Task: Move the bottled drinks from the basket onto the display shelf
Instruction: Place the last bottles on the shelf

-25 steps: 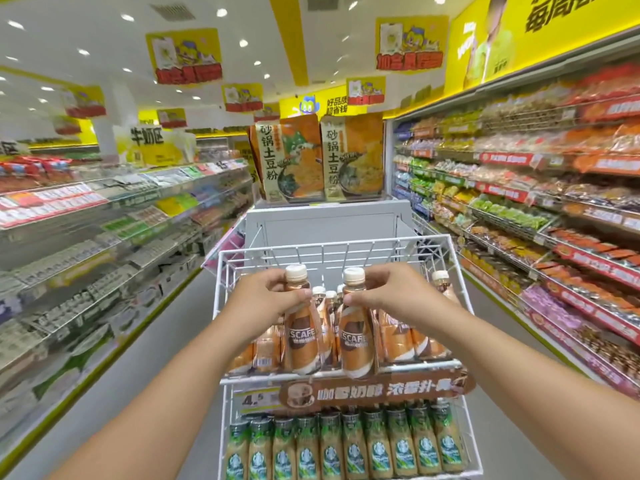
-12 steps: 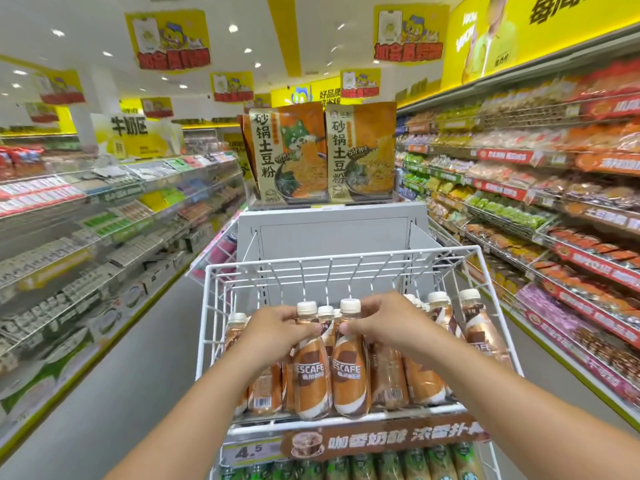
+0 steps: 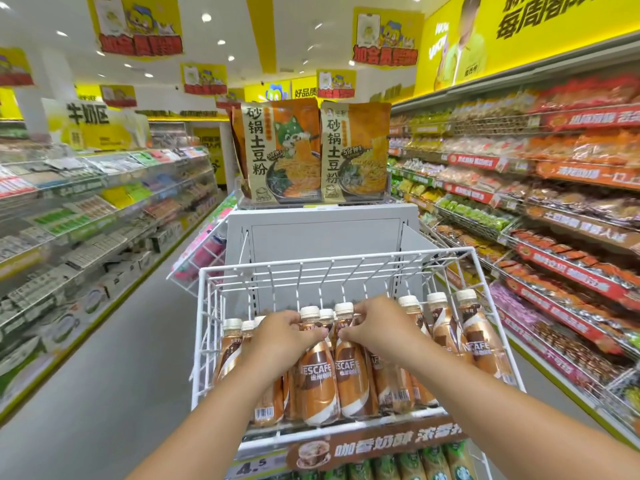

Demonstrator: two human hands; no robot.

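Both bottles now sit lower in the wire shelf point(image 3: 485, 306); left hand point(image 3: 280, 332) clamps one coffee bottle point(image 3: 317, 379), right hand point(image 3: 379, 323) clamps another point(image 3: 353, 375).

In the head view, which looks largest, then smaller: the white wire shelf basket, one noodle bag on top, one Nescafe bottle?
1. White wire shelf basket
2. Noodle bag, though farther away
3. Nescafe bottle

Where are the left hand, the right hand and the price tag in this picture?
left hand point(image 3: 277, 332), head view, on its back.
right hand point(image 3: 377, 323), head view, on its back.
price tag point(image 3: 254, 467), head view, on the printed number.
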